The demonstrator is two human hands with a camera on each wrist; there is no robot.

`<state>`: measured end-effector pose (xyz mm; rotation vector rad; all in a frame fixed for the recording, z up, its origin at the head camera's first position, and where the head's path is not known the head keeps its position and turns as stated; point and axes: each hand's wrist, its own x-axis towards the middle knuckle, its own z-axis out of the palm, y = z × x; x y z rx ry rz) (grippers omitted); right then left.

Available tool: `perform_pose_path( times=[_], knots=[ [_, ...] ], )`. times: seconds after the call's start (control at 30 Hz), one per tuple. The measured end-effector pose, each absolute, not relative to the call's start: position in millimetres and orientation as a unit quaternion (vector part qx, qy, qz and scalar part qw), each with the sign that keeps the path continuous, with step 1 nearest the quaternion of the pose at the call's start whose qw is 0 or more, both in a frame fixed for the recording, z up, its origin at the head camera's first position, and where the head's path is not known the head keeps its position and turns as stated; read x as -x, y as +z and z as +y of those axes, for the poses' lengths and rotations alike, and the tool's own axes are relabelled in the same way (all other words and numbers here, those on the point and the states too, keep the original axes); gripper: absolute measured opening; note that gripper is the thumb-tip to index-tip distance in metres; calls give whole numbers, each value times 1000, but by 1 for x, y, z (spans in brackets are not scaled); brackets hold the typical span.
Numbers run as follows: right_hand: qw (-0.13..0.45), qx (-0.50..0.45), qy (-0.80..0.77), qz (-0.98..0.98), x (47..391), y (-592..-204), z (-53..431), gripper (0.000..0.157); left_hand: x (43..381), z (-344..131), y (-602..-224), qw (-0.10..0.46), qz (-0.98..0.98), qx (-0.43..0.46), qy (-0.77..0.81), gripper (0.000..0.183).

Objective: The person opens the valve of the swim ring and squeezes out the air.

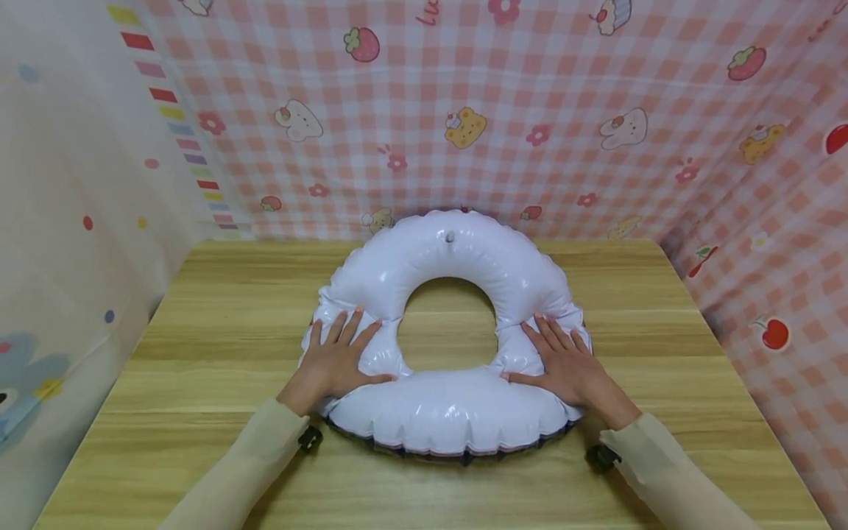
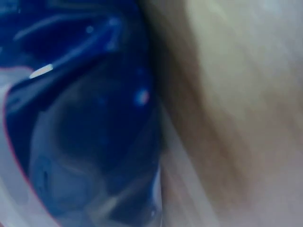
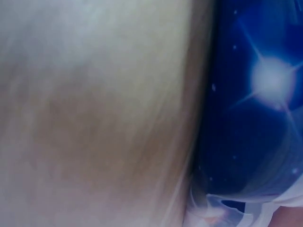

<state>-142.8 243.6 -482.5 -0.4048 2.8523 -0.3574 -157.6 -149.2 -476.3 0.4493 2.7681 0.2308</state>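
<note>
A white inflatable swim ring (image 1: pixel 450 412) lies flat on the wooden table (image 1: pixel 199 353), puffed with air and creased at both sides. Its small valve (image 1: pixel 450 236) shows on the far part. My left hand (image 1: pixel 339 361) presses on the ring's left side with fingers spread, and my right hand (image 1: pixel 563 361) does the same on the right side. The vinyl dents under both palms. In the left wrist view the ring's dark blue underside (image 2: pixel 94 123) fills the left half; in the right wrist view a blue printed surface (image 3: pixel 246 132) with a bright star is at the right.
A pink checked cloth (image 1: pixel 411 96) with cartoon prints hangs behind the table and along its right side. A pale printed cloth (image 1: pixel 79 184) hangs on the left. Black wrist cameras (image 1: pixel 603 458) sit at both cuffs, close to the table.
</note>
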Motion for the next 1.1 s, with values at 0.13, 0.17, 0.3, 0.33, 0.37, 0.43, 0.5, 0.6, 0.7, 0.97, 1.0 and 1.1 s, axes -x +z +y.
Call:
perform_pose_path(
  times=[0.13, 0.17, 0.3, 0.33, 0.37, 0.43, 0.5, 0.6, 0.7, 0.97, 1.0, 1.1],
  knots=[
    [115, 141, -127, 975, 142, -483, 243, 103, 160, -149, -479, 166, 971, -154, 76, 108],
    [112, 144, -131, 975, 142, -484, 245, 103, 161, -149, -481, 165, 971, -154, 75, 108],
    [106, 148, -134, 974, 143, -486, 246, 102, 163, -150, -487, 159, 973, -154, 71, 109],
    [107, 148, -133, 974, 143, -486, 246, 102, 164, -150, -488, 156, 973, -154, 71, 109],
    [109, 148, -131, 974, 143, -485, 246, 102, 163, -150, -488, 154, 973, -155, 72, 109],
    [114, 146, -125, 975, 143, -484, 245, 101, 163, -150, -487, 153, 973, -154, 73, 109],
    [118, 145, -121, 975, 143, -484, 245, 101, 163, -150, -486, 160, 973, -151, 74, 109],
    [116, 147, -119, 975, 143, -483, 245, 101, 162, -148, -483, 162, 973, -150, 70, 109],
    [114, 147, -121, 975, 143, -483, 245, 101, 161, -147, -480, 155, 974, -150, 63, 107],
    [113, 151, -129, 974, 146, -485, 247, 102, 159, -145, -477, 145, 977, -146, 56, 106],
    [112, 153, -133, 973, 146, -485, 247, 102, 159, -145, -476, 144, 977, -145, 56, 106],
    [116, 155, -148, 970, 147, -486, 249, 102, 158, -144, -476, 146, 977, -146, 54, 106]
  ],
)
